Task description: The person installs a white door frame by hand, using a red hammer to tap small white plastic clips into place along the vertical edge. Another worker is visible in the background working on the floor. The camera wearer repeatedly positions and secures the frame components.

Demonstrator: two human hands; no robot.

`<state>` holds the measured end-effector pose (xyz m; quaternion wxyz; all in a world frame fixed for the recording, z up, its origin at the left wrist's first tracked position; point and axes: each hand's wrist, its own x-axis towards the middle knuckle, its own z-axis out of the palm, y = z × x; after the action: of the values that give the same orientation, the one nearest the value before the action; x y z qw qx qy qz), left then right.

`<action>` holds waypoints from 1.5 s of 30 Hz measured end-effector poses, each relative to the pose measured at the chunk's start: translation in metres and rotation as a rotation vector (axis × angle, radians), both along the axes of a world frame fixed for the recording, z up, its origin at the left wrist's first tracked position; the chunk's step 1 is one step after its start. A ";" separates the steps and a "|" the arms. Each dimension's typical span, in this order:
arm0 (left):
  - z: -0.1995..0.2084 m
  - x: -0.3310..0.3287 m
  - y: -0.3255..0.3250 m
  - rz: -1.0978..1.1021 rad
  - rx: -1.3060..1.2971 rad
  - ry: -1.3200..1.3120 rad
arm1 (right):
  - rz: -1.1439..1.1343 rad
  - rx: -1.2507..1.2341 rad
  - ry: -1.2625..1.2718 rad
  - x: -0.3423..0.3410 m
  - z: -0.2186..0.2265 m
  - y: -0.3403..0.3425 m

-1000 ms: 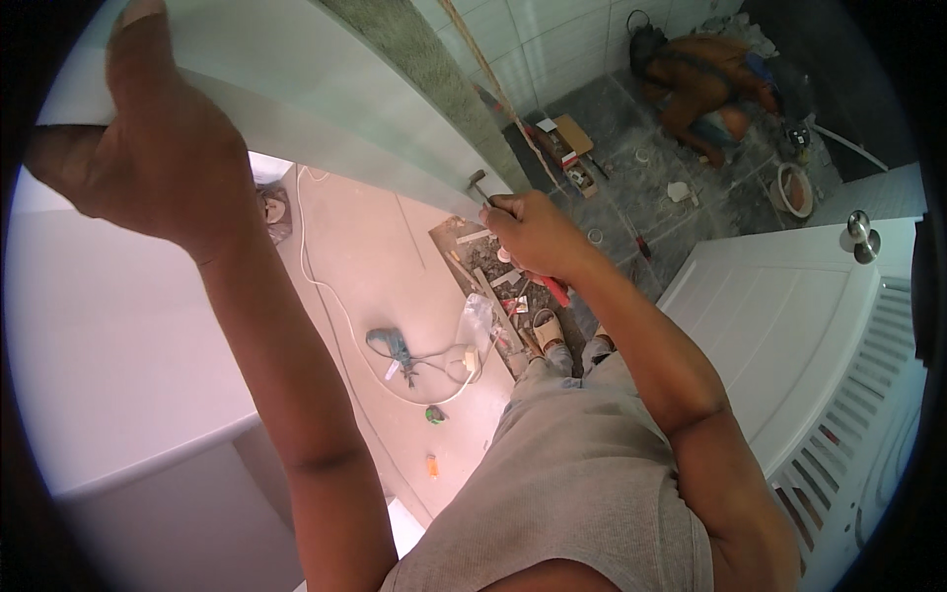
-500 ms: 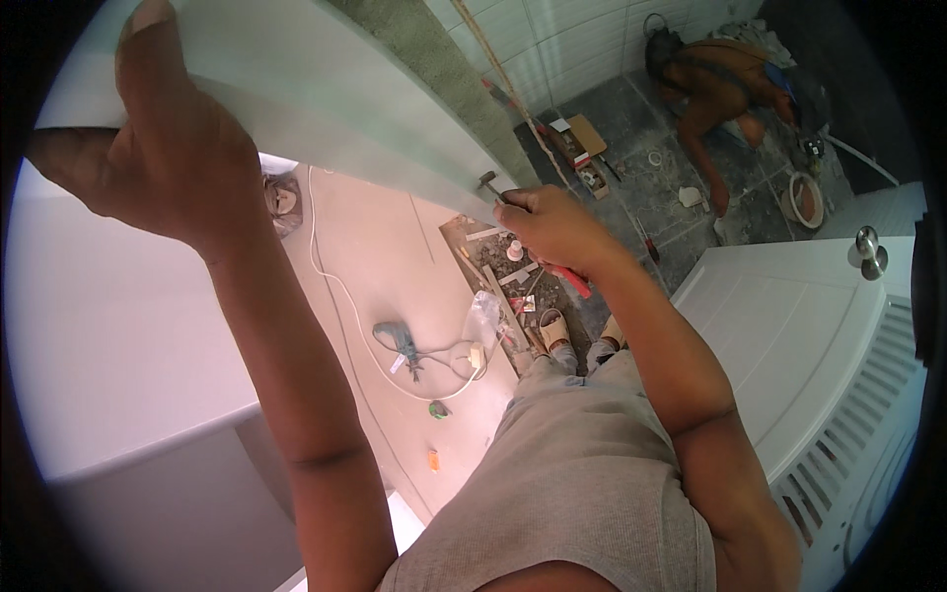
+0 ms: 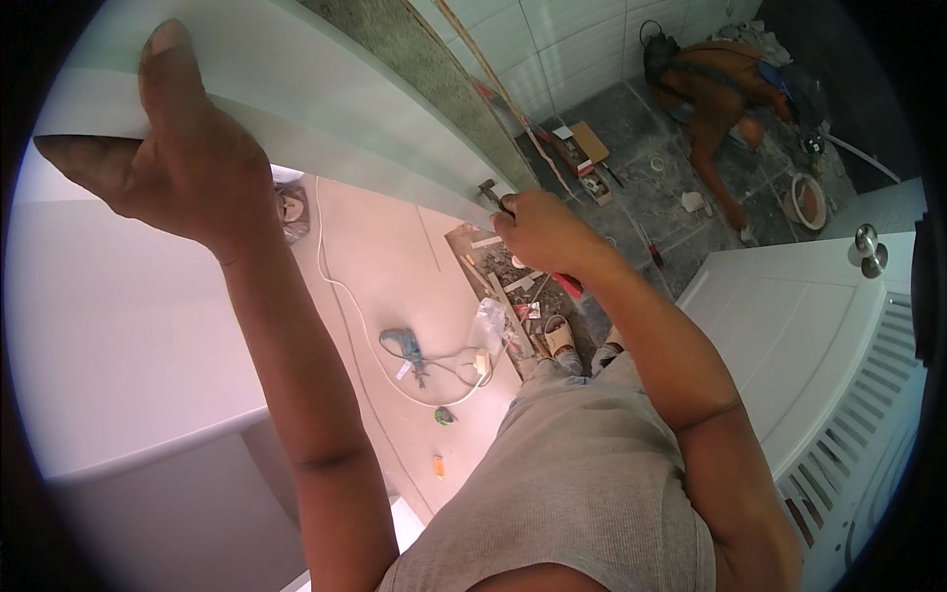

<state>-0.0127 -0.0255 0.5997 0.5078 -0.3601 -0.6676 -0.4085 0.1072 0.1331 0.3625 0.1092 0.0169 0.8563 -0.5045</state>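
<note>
Fitting the white panel (image 3: 296, 89) overhead: left hand (image 3: 178, 168) spread flat, fingers apart, bracing its underside. Right hand (image 3: 543, 232) clenched around a small tool (image 3: 490, 189) at the panel's lower edge. Next likely needs steady support while fastening.

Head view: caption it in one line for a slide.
Left hand braces a pale panel while the right hand holds a small tool at its edge.
</note>
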 end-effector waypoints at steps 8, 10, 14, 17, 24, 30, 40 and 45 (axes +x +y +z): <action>-0.004 0.009 0.009 -0.066 -0.003 0.010 | -0.133 -0.232 -0.001 0.012 0.007 -0.008; -0.006 0.011 0.012 -0.085 -0.005 0.005 | -0.142 -0.327 -0.105 0.011 0.008 -0.008; -0.009 0.012 0.018 -0.100 0.077 0.059 | -0.191 -0.448 -0.319 0.009 0.006 0.002; -0.010 0.010 0.018 -0.085 0.095 0.031 | -0.120 -0.174 -0.105 0.007 0.003 0.004; -0.009 0.007 0.020 -0.139 0.122 0.041 | -0.145 -0.260 -0.164 0.008 0.001 -0.006; -0.008 0.021 0.035 -0.160 0.212 -0.023 | -0.151 -0.341 -0.186 0.009 0.007 -0.006; -0.015 -0.018 0.026 -0.466 0.124 0.169 | -0.273 -0.876 -0.513 0.007 0.021 0.009; -0.014 -0.001 0.019 -0.423 0.052 0.102 | -0.260 -1.014 -0.555 0.006 0.013 0.014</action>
<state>-0.0137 -0.0062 0.5854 0.4532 -0.4989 -0.5399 -0.5043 0.1132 0.1472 0.3753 0.2609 0.1988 0.4386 -0.8367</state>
